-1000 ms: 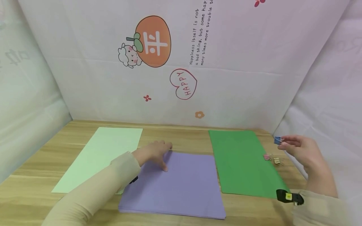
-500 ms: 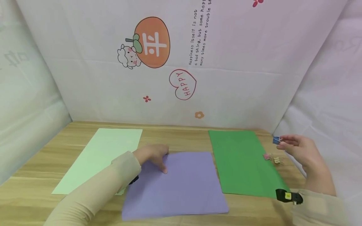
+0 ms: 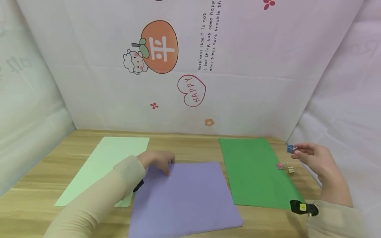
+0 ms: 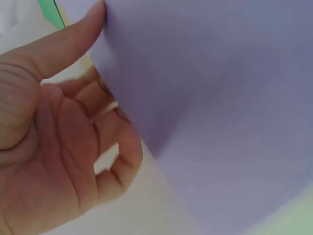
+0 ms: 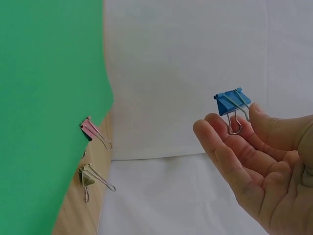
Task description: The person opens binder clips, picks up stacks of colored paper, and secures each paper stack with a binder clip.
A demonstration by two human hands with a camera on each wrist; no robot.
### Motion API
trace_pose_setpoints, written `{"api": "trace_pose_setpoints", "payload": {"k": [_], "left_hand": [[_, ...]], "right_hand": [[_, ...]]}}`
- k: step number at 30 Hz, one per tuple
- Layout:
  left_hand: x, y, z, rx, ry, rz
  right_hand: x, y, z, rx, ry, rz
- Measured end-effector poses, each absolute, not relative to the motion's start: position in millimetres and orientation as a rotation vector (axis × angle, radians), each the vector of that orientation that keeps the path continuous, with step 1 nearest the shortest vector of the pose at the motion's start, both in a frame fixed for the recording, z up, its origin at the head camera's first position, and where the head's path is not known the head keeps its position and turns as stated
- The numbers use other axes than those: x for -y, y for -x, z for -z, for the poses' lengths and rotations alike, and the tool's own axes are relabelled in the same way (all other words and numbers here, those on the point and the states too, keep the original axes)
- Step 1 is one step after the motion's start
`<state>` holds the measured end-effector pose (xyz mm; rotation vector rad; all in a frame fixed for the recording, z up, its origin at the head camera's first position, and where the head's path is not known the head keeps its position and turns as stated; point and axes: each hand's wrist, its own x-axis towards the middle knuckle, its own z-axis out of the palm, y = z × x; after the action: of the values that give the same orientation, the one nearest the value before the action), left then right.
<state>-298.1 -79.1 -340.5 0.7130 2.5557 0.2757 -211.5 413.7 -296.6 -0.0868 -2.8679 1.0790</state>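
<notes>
My left hand point(image 3: 159, 161) grips the far left edge of the purple paper point(image 3: 187, 201), its thumb on top and its fingers curled under the edge. In the left wrist view the purple sheet point(image 4: 205, 88) runs up from that thumb, and the fingers show below the edge. Over at the right, my right hand point(image 3: 319, 162) pinches a blue binder clip point(image 5: 234, 102) by a wire handle, held up off the table. A pink binder clip point(image 5: 90, 128) and a yellowish binder clip point(image 5: 88, 176) lie by the right edge of the green paper point(image 3: 256, 172).
Light green paper point(image 3: 110, 158) lies on the left of the wooden table point(image 3: 190, 145), partly covered by my left sleeve. White printed cloth point(image 3: 244, 82) rises behind the table and at both sides. The green paper's near right edge curls up.
The purple paper has turned slightly, its near edge now slanting and closer to me. My left hand has shifted a little left with it. The right hand keeps the blue binder clip nearly still.
</notes>
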Motion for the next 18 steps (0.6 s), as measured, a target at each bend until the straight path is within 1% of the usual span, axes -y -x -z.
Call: {"api": "trace_pose_setpoints", "payload": {"k": [8, 18], "left_hand": [[89.5, 298.5, 330.3, -2.4, -0.834, -0.331], [122.1, 298.0, 326.1, -2.363, -0.754, -0.609]], "right_hand": [[-413.6, 211.9, 297.3, 2.815, 0.063, -1.087], [-413.9, 213.1, 299.2, 2.814, 0.069, -1.131]]}}
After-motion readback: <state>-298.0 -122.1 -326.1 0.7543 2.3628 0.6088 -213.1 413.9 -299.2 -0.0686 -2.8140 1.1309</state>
